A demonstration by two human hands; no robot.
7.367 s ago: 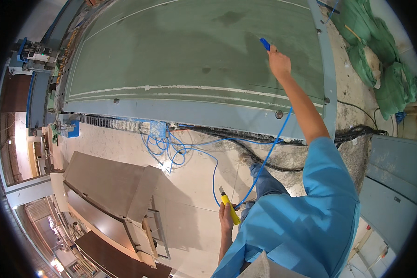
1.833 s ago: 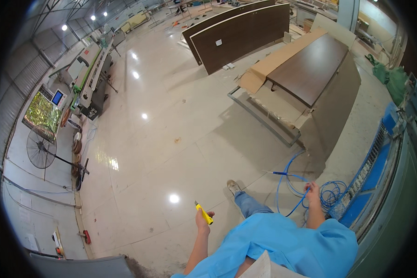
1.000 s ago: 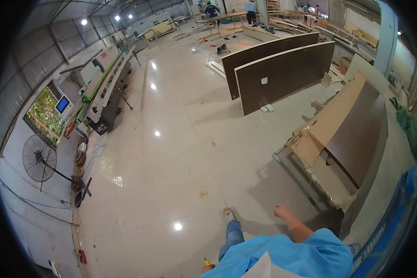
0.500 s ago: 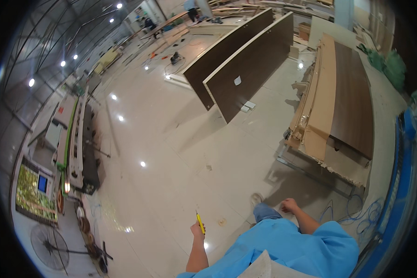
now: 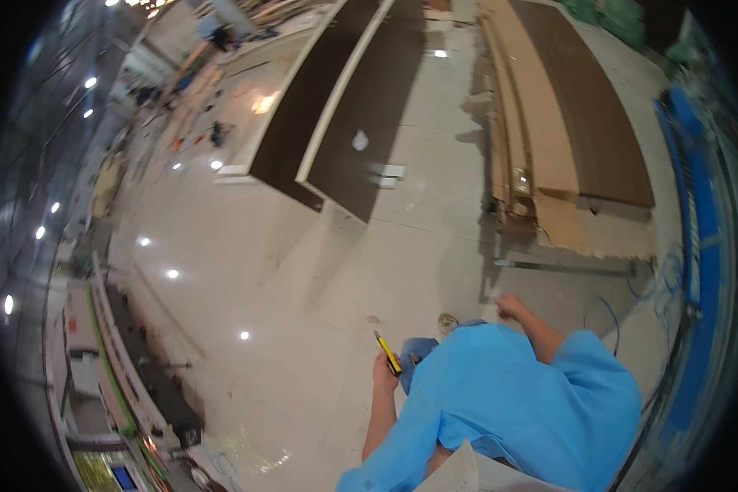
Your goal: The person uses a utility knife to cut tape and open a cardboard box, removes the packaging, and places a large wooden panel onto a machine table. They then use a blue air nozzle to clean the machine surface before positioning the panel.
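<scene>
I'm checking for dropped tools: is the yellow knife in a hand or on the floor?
In hand: the left hand grips the yellow knife, its tip toward the picture's upper left.

Your left grip (image 5: 384, 374) covers part of the yellow knife (image 5: 388, 354); your right grip (image 5: 510, 307) is too blurred to tell if it holds anything. Your shirt (image 5: 517, 394) hides most of your jeans (image 5: 417, 350). The view's edge cuts off the dark boards (image 5: 375, 107) and window (image 5: 90, 471); a dark thing (image 5: 217, 134) on the floor (image 5: 344, 287) is blurred.
</scene>
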